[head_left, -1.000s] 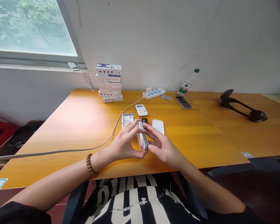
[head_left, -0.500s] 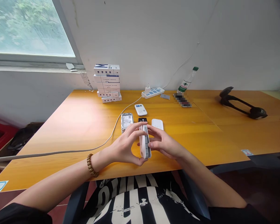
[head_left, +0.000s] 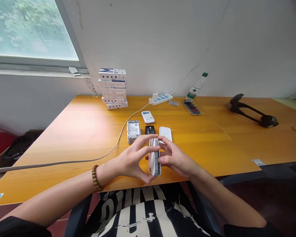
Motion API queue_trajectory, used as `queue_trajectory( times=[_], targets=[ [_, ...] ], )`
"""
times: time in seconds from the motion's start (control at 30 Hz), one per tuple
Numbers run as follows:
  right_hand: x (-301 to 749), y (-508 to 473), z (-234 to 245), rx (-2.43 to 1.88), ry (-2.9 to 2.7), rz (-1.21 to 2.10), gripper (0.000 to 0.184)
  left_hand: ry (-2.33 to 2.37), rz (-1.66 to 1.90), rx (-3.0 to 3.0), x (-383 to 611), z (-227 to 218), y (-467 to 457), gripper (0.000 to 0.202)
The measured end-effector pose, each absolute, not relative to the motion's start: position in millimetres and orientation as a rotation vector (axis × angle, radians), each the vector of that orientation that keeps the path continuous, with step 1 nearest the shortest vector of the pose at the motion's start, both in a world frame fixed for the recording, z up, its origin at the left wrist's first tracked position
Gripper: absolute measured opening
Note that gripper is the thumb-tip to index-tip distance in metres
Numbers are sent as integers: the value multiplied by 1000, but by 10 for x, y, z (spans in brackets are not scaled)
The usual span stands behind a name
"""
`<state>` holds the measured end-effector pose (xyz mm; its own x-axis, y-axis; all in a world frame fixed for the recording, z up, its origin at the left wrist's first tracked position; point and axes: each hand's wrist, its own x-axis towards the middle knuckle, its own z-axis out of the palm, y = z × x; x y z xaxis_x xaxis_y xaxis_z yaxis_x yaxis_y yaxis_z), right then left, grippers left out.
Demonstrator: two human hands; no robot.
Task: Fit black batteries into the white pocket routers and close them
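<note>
While I watched through the head camera, a white cable [head_left: 88, 160] trailed over the left of the table [head_left: 71, 131], and a stack of boxes [head_left: 112, 88] stood against the wall. The left hand [head_left: 130, 161] (a bead bracelet [head_left: 96, 177] on its wrist) gripped a white device [head_left: 154, 157] stood on edge just above the table's near side, thumb under it and fingers over its top. Behind it a pile of open units [head_left: 133, 129] with a label showing, a black battery [head_left: 150, 130] and a loose white cover [head_left: 165, 134] lay side by side. The right hand [head_left: 175, 158] clasped the same device from the other side. I judged its shell shut, or nearly so, while the pile, battery and cover looked not yet assembled. A bottle [head_left: 196, 88] stood further right.
</note>
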<state>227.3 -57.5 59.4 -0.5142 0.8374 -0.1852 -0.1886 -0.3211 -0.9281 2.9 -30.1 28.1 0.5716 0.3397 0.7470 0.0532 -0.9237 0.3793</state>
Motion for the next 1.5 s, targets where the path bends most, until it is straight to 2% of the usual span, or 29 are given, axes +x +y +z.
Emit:
queue_trajectory(
  times=[0.27,0.43,0.73,0.9,1.03,1.13,1.2,1.33,1.5],
  targets=[
    [2240,-682,621,-954,-1147,1917,69,267,1262,2550,22,258,-312,96],
    [2322,-623,575,-958,-1234,1870,52,231,1147,2501,-3,294,-330,96],
    [2345,-572,522,-970,-1214,1732,53,286,1205,2545,-46,238,-282,95],
    [2616,-325,645,-1044,-1270,1522,55,405,1168,2407,-74,266,-259,94],
    [2872,173,609,-1203,-1221,1449,41,384,999,2390,-27,232,-284,84],
    [2984,538,501,-1385,-1259,1277,32,419,863,2372,16,165,-309,74],
    [3018,701,441,-1443,-1364,1208,31,452,775,2344,36,129,-316,72],
    [3022,853,382,-1475,-1543,1208,42,504,662,2308,45,90,-308,68],
    [2964,910,304,-1468,-1667,1092,23,531,624,2312,34,43,-275,70]
  ],
)
